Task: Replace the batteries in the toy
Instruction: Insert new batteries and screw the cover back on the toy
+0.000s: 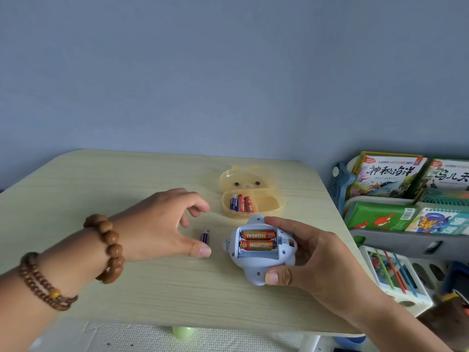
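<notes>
A pale blue toy (256, 271) lies underside up in my right hand (314, 260), whose thumb and fingers grip its right side. Its battery bay is uncovered: two orange batteries (258, 240) fill the upper slots and the lowest slot is empty. A loose dark blue battery (205, 235) lies on the table just left of the toy. My left hand (162, 224) hovers over that battery with fingers loosely spread, holding nothing. Behind the toy, a yellow bear-shaped box (269, 201) stands with its lid up, holding three batteries (241, 203).
The light wooden table (101, 189) has its right edge close to the toy. Right of it stands a rack of children's books (406, 194) and a white bin with coloured sticks (390, 273). A blue wall rises behind.
</notes>
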The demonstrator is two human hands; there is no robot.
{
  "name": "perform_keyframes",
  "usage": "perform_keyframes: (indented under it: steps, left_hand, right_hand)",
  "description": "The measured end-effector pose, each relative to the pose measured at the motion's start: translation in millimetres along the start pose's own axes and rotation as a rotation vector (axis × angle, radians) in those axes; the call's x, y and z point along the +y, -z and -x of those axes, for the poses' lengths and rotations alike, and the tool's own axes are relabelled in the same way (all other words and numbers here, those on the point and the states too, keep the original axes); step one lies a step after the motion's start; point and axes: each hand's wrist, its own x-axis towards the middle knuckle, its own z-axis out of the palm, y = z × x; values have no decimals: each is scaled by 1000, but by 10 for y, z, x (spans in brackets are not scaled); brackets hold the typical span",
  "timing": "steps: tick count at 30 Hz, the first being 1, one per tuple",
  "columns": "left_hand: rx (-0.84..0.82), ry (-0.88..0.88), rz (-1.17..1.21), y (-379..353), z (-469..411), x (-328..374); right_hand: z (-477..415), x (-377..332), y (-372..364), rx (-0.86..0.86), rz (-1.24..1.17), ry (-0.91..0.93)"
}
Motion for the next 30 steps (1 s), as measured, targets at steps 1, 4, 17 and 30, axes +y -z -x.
perform_keyframes:
  steps: [1, 4, 17, 30]
  left_hand:
    - [-5, 5, -3, -40, 4, -5]
    - [21, 4, -4, -130, -19, 11]
    - [207, 13, 158, -127, -54, 41]
    - [266, -449, 362, -276, 33, 497]
  right_hand:
    - [-3, -7, -3, -1, 6, 6]
    - [0, -14, -7, -1, 23, 11]
    - [14, 1, -10, 14, 63, 5]
    - [15, 5, -14, 31, 65, -6]
